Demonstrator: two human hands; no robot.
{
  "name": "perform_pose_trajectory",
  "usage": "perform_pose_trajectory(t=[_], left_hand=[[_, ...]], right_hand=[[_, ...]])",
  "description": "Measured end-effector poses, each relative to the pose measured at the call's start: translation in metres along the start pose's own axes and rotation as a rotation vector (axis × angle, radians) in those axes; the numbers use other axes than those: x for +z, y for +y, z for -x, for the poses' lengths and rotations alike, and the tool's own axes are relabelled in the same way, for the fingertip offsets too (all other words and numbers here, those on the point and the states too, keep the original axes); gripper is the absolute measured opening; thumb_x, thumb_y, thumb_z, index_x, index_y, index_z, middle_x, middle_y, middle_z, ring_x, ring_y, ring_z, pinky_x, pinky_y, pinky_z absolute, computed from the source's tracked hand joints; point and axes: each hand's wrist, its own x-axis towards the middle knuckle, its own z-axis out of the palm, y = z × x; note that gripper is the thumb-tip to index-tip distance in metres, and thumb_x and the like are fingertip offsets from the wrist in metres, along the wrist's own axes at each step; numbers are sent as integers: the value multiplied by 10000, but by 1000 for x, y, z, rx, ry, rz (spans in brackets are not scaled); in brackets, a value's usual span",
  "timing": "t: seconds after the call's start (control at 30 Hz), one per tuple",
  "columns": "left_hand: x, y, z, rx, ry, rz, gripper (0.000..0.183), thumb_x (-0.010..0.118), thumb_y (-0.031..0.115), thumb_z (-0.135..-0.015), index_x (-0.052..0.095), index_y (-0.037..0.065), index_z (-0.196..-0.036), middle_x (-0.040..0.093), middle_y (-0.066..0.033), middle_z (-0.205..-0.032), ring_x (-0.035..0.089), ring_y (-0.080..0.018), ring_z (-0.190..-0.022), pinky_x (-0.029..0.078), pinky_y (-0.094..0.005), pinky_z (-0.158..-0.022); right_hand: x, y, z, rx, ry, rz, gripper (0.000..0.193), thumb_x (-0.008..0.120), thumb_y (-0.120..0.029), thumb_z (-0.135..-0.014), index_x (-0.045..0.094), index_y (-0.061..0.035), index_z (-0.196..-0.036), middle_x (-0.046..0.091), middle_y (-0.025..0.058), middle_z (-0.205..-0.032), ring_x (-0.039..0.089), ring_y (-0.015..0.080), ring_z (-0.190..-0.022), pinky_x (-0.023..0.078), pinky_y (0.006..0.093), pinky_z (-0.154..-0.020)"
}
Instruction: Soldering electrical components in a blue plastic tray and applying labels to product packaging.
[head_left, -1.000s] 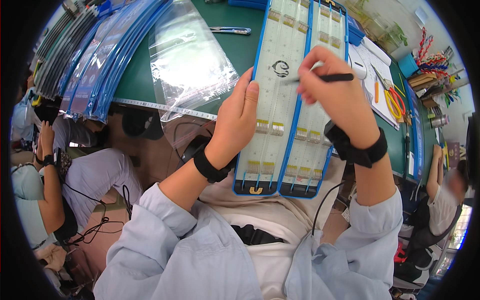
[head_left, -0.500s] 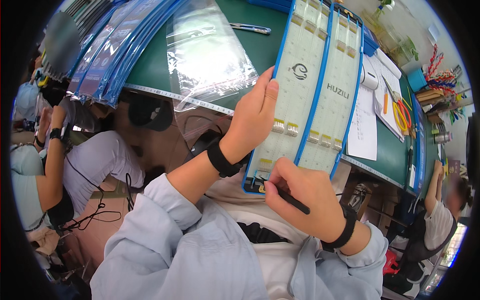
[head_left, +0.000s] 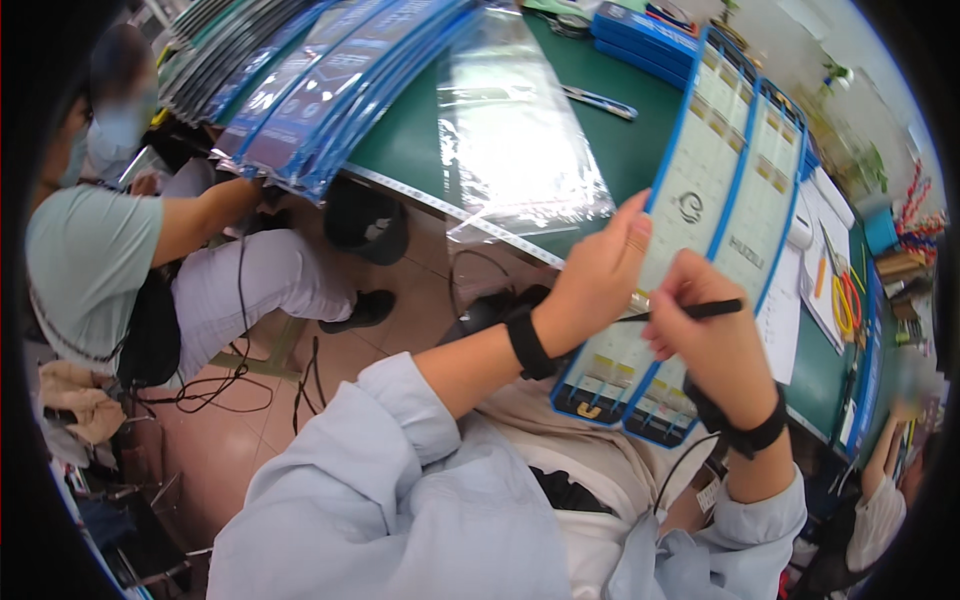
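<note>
A long, flat two-lane case with blue rims and pale, see-through lanes lies tilted in front of me. Its near end is by my lap. My left hand grips the case's left edge about midway, thumb over the rim. Above the lower half of the case, my right hand pinches a slim black pointed tool; its thin tip points left, close to my left hand. Small clear pieces with yellowish tops sit in rows at both ends of the lanes. My right hand hides part of the lanes.
On the green table lie a clear plastic bag and a utility knife. Blue-wrapped packages are stacked at the left, blue boxes at the back. Scissors rest on papers at right. A co-worker sits at left.
My right hand has risen from the case's near end toward its middle, and the tool has swung to point left. My left hand still holds the edge. The whole view has shifted.
</note>
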Motion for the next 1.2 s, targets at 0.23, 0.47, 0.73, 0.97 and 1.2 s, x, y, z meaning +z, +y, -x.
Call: perform_pose_trajectory(t=[0.23,0.47,0.73,0.97,1.2], left_hand=[[0,8,1,-50,-36,71,470,296,336,-982,369,4,-1307,599,-250,-806,599,-390,-789,443,-391,-690],[-3,8,0,-158,-57,-94,431,411,289,-964,426,-11,-1275,603,-193,-859,587,-215,-815,435,-335,-777],[2,4,-1,-18,-36,39,419,374,241,-979,395,-36,-1293,590,-167,-1060,545,-186,-978,396,-286,-888],[1,5,0,-132,-81,195,449,336,238,-991,341,-63,-1325,477,-139,-1248,446,-162,-1130,330,-270,-976],[-2,1,1,-115,-97,238,477,319,265,-996,313,-67,-1338,465,-136,-1254,441,-154,-1132,331,-264,-976]], right_hand=[[-37,-1,-31,-91,276,-241,129,546,-127,-874,498,-28,-808,592,75,-646,558,103,-533,462,216,-500],[-102,38,14,-271,650,-140,103,550,-138,-897,524,-38,-888,556,27,-648,506,71,-556,412,195,-513],[-177,122,55,-169,784,834,108,572,-78,-833,580,-34,-931,612,117,-828,596,269,-734,462,331,-650],[-177,151,60,-97,727,1176,380,495,48,-776,549,-20,-1146,584,185,-1079,546,347,-1009,445,384,-855],[-107,112,78,-266,712,510,339,482,20,-834,535,13,-1168,596,188,-1077,579,328,-978,455,335,-859]])
